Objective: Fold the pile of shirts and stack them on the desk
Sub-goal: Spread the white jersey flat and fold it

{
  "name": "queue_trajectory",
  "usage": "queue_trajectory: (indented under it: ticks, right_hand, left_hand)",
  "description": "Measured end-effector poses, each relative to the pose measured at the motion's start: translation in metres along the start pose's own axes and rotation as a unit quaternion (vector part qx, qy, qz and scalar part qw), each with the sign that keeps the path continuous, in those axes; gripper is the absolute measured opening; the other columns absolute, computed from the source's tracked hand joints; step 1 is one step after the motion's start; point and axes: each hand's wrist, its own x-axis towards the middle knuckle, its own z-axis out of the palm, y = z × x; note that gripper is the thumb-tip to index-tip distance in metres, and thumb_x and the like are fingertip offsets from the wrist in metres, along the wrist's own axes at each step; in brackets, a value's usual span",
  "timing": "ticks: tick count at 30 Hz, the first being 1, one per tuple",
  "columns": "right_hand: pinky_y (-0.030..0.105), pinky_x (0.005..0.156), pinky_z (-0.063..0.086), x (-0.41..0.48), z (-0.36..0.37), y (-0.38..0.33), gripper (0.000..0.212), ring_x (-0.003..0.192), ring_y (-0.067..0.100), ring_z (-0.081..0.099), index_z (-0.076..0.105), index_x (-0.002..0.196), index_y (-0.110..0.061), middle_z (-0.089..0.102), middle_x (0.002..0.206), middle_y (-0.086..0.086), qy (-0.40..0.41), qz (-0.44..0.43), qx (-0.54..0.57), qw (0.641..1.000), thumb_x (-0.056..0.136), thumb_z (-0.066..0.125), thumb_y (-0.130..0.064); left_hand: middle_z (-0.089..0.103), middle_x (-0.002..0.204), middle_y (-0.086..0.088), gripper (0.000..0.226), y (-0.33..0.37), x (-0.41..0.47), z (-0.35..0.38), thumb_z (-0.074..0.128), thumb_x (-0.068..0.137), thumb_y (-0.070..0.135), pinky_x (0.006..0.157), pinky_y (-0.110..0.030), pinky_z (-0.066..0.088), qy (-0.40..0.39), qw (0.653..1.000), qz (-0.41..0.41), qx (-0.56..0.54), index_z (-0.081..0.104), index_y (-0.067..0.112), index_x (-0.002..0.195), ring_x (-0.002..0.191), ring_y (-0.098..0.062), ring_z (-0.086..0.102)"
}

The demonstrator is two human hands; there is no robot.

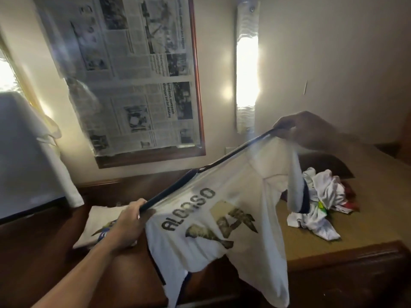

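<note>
The desk [367, 196] lies beneath both hands. A white jersey [222, 218] hangs stretched between them, left hand [131, 223] and right hand [309, 130] each gripping its dark-trimmed edge. Crumpled shirts [324, 203] sit below the right hand, a folded shirt [97, 218] under the left.

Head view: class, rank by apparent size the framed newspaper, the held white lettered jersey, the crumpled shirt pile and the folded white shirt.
1. Framed newspaper and white lettered jersey: alike; the jersey is nearer, so unranked.
2. Crumpled shirt pile.
3. Folded white shirt, partly hidden.
</note>
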Motion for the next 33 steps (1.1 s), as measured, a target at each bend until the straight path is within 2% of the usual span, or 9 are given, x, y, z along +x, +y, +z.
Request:
queue_trajectory:
  ticks: [2,6,8,13,17,20,24,29,33]
  right_hand:
    - [0.035,0.079,0.046,-0.007,0.008,-0.007,0.010,0.088,0.008,0.061,0.075,0.097,-0.023,0.069,0.091,-0.010,0.024,0.025,0.023,0.999,0.098,0.065,-0.024]
    - [0.036,0.076,0.052,-0.024,0.015,-0.013,0.007,0.085,0.022,0.062,0.068,0.102,-0.013,0.066,0.089,0.004,0.056,0.084,0.068,0.993,0.098,0.061,-0.013]
    - [0.042,0.081,0.056,-0.034,0.014,-0.014,0.009,0.090,0.027,0.066,0.069,0.104,-0.013,0.068,0.094,0.007,0.037,0.083,0.068,0.994,0.097,0.064,-0.015]
    - [0.036,0.076,0.050,-0.058,0.002,-0.017,0.010,0.085,0.017,0.063,0.077,0.096,-0.021,0.071,0.089,-0.001,-0.042,0.028,-0.025,0.998,0.091,0.074,-0.030]
    - [0.032,0.065,0.045,-0.065,0.003,0.002,0.013,0.068,0.015,0.059,0.073,0.077,-0.029,0.067,0.069,-0.007,-0.028,0.029,-0.033,0.999,0.089,0.077,-0.026]
    - [0.028,0.066,0.048,-0.069,0.007,0.019,0.015,0.064,0.010,0.058,0.073,0.077,-0.028,0.066,0.061,-0.014,-0.034,0.044,0.016,0.998,0.087,0.079,-0.019]
    - [0.026,0.061,0.047,-0.087,0.006,0.041,0.010,0.064,0.008,0.061,0.075,0.079,-0.024,0.069,0.066,-0.008,-0.026,0.049,0.057,0.997,0.088,0.078,-0.022]
    - [0.018,0.053,0.044,-0.110,0.005,0.066,0.006,0.061,0.013,0.055,0.075,0.084,-0.014,0.065,0.068,-0.001,0.003,0.085,0.094,0.992,0.090,0.076,-0.016]
    - [0.028,0.064,0.045,-0.121,0.009,0.087,0.007,0.068,0.015,0.058,0.075,0.081,-0.020,0.070,0.075,0.002,0.025,0.098,0.101,0.990,0.088,0.078,-0.019]
  left_hand:
    - [0.064,0.088,-0.002,0.029,0.002,-0.005,-0.013,0.065,0.091,0.046,0.066,-0.035,0.048,0.013,0.996,0.012,-0.086,0.058,0.019,0.094,0.080,-0.019,0.060]
    - [0.068,0.104,0.000,0.028,-0.001,-0.005,-0.033,0.069,0.095,0.033,0.069,-0.032,0.056,0.020,0.985,-0.015,-0.172,0.053,0.024,0.116,0.093,-0.018,0.069]
    - [0.068,0.101,0.002,0.026,-0.003,-0.003,-0.047,0.063,0.097,0.041,0.071,-0.036,0.058,0.022,0.993,-0.014,-0.114,0.057,0.024,0.116,0.091,-0.017,0.069]
    - [0.063,0.073,-0.006,0.056,0.000,-0.013,-0.082,0.042,0.098,0.055,0.068,-0.042,0.043,0.076,0.991,-0.001,0.108,0.061,0.010,0.071,0.071,-0.027,0.058]
    - [0.063,0.074,-0.007,0.063,0.002,-0.033,-0.085,0.040,0.092,0.069,0.069,-0.047,0.048,0.069,0.996,-0.012,0.052,0.058,0.011,0.077,0.072,-0.027,0.058]
    - [0.064,0.084,-0.002,0.046,0.010,-0.050,-0.084,0.066,0.085,0.064,0.066,-0.038,0.049,0.014,1.000,-0.015,0.010,0.059,0.019,0.092,0.077,-0.020,0.061]
    - [0.061,0.095,0.007,0.029,0.007,-0.072,-0.087,0.083,0.080,0.031,0.081,-0.034,0.052,-0.066,0.974,0.006,0.219,0.064,0.027,0.100,0.090,-0.014,0.064]
    - [0.065,0.078,0.011,0.018,0.019,-0.112,-0.075,0.071,0.093,0.031,0.066,-0.035,0.045,0.042,0.990,-0.022,0.132,0.059,0.027,0.080,0.073,-0.006,0.061]
    - [0.063,0.086,0.016,0.016,0.032,-0.135,-0.066,0.066,0.096,0.023,0.069,-0.032,0.041,0.108,0.993,-0.024,0.049,0.059,0.032,0.086,0.080,-0.011,0.059]
